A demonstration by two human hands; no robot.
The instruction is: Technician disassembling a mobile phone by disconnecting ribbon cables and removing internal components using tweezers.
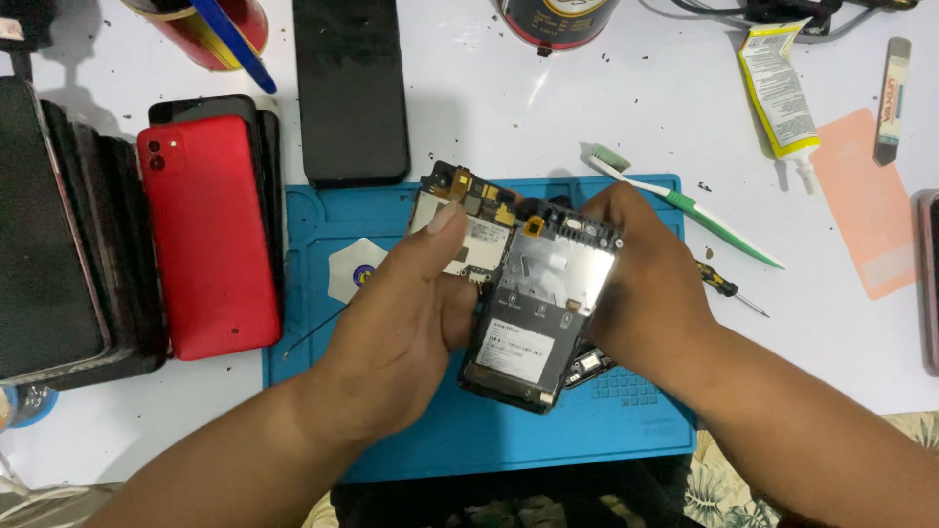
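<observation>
Above a blue work mat I hold an opened black phone body, its inner metal shield and battery label facing up. My right hand grips its right edge. My left hand pinches a loose circuit board at the phone's upper left, thumb pressed on the board. The board looks tilted, partly lifted off the frame.
A red phone lies on a stack of black phones at left, and a black phone lies above the mat. A green-and-white toothbrush, small screwdriver, glue tube, pink card and two cans surround the mat.
</observation>
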